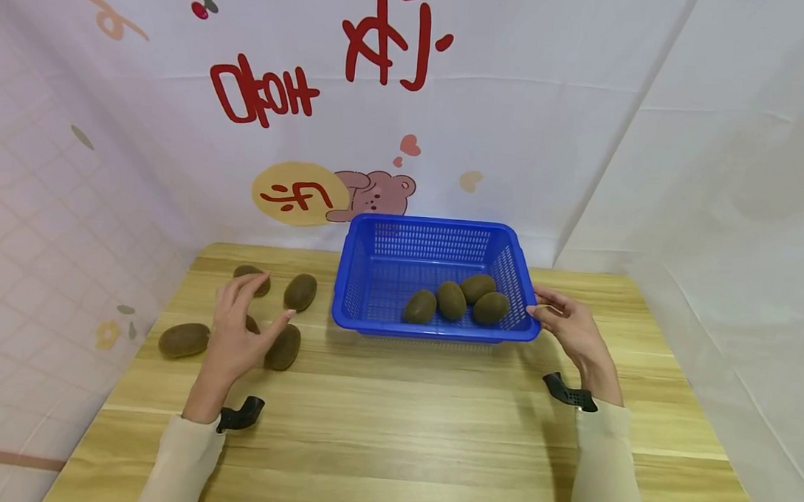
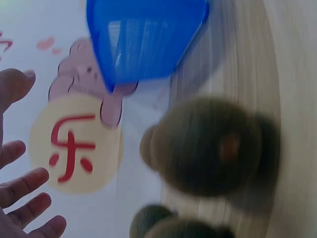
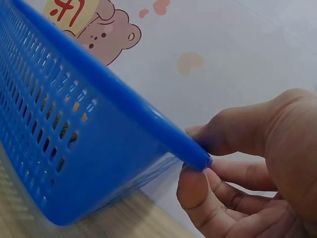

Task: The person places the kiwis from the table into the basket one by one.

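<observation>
My left hand (image 1: 240, 330) hovers over several loose kiwifruits on the left of the table, its thumb and fingers spread apart. Part of one kiwifruit (image 1: 252, 325) shows between thumb and fingers; the hand hides the rest. Close by lie kiwifruits to its right (image 1: 300, 292) and left (image 1: 184, 340). The left wrist view has a large blurred kiwifruit (image 2: 208, 146), apart from the fingers. On the other side, my right hand (image 1: 572, 327) pinches the right rim of a blue plastic basket (image 3: 114, 91). Inside the basket, several kiwifruits (image 1: 451, 301) sit toward the front right.
The wooden table (image 1: 396, 421) carries everything. Behind it hangs a white printed cloth (image 1: 513, 122) with red characters and a pink bear, close to the basket's back. White cloth also rises at both sides. A black wrist mount (image 1: 240, 415) sits at the left cuff.
</observation>
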Available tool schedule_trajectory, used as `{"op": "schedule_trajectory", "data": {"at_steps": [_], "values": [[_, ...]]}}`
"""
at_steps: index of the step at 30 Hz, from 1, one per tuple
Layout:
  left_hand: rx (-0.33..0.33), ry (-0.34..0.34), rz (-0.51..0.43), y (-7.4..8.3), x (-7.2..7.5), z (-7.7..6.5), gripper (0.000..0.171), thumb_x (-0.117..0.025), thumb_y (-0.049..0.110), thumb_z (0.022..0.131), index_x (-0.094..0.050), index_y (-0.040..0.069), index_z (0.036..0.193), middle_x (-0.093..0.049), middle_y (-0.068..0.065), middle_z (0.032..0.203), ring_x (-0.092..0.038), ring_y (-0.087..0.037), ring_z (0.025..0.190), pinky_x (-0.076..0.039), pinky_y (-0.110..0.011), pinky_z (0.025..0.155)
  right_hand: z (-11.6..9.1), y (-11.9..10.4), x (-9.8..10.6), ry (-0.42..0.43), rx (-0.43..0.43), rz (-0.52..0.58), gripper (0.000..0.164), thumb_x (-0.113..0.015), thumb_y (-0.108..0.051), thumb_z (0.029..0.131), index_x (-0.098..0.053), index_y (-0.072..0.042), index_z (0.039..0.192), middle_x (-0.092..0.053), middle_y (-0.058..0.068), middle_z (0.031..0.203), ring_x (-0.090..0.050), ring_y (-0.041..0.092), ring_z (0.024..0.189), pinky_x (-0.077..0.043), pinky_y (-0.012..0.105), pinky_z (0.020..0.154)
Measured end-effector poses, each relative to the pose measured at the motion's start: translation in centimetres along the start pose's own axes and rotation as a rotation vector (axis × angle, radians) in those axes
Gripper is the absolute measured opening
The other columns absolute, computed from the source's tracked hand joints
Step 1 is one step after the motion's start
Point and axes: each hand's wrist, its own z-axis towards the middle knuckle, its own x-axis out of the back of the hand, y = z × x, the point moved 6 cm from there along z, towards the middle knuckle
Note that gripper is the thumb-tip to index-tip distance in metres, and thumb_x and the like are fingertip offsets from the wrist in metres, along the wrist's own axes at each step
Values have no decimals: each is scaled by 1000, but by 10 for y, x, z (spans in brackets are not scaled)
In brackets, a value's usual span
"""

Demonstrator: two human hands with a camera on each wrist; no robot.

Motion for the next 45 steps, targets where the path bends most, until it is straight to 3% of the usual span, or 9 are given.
{"op": "schedule_trajectory", "data": {"at_steps": [3, 10, 19, 21, 26, 31, 35, 38, 45], "values": [[32, 29, 13, -12, 15, -3, 82, -89, 7, 73, -55, 9, 148, -53, -25, 140, -43, -44, 128, -39, -56, 98, 0, -1, 0, -3, 1, -13, 63, -70, -27, 100, -46, -2, 152, -62, 2, 121, -68, 1, 102, -60, 19, 85], [135, 49, 26, -37, 45, -9, 85, -88, 5, 75, -51, 10, 151, -51, -27, 145, -43, -49, 136, -36, -69, 106, 0, -1, 0, -4, 4, -7, 62, -69, -27, 100, -47, -3, 152, -60, 4, 123, -68, 1, 104, -59, 18, 87], [363, -8, 63, -76, 72, -28, 84, -83, 19, 85, -41, 11, 157, -42, -26, 155, -33, -50, 142, -26, -72, 113, 0, -1, -1, -5, -5, 7, 63, -70, -26, 99, -45, -3, 153, -60, 4, 123, -67, 2, 104, -60, 19, 86], [409, -38, 90, -84, 75, -33, 84, -81, 25, 88, -38, 13, 159, -40, -26, 156, -33, -51, 141, -27, -73, 111, 0, -1, -1, -5, -4, 14, 63, -70, -26, 100, -45, -3, 153, -60, 4, 122, -67, 2, 104, -60, 18, 86], [444, -93, 136, -101, 77, -46, 85, -80, 29, 88, -37, 5, 158, -42, -33, 151, -36, -54, 132, -30, -72, 102, 1, -1, -1, -7, 2, 32, 61, -70, -23, 100, -46, 0, 152, -60, 4, 121, -67, 1, 102, -60, 18, 86], [502, -158, 120, -114, 77, -61, 75, -79, 28, 91, -46, -2, 151, -41, -37, 147, -35, -58, 130, -30, -73, 101, 1, 0, -3, -18, 4, 52, 61, -69, -22, 100, -46, 0, 152, -59, 5, 122, -67, 3, 103, -60, 20, 88], [529, -206, 133, -118, 76, -72, 66, -78, 27, 92, -53, -1, 146, -44, -36, 142, -42, -58, 122, -38, -73, 92, 0, 0, -3, -21, 7, 54, 61, -69, -21, 100, -45, 0, 152, -58, 7, 124, -67, 3, 104, -60, 20, 88], [532, -216, 151, -118, 76, -77, 65, -79, 27, 91, -55, 1, 145, -46, -36, 139, -47, -57, 116, -41, -69, 84, 1, 0, -1, -16, 8, 48, 61, -69, -22, 100, -45, 0, 152, -59, 6, 123, -67, 3, 104, -60, 20, 88], [578, -199, 156, -117, 76, -77, 66, -80, 31, 90, -56, 3, 145, -47, -36, 140, -46, -59, 120, -40, -72, 90, 1, 4, 0, -5, -5, 61, 62, -70, -22, 99, -45, 0, 152, -61, 2, 121, -67, 4, 103, -60, 21, 89]]}}
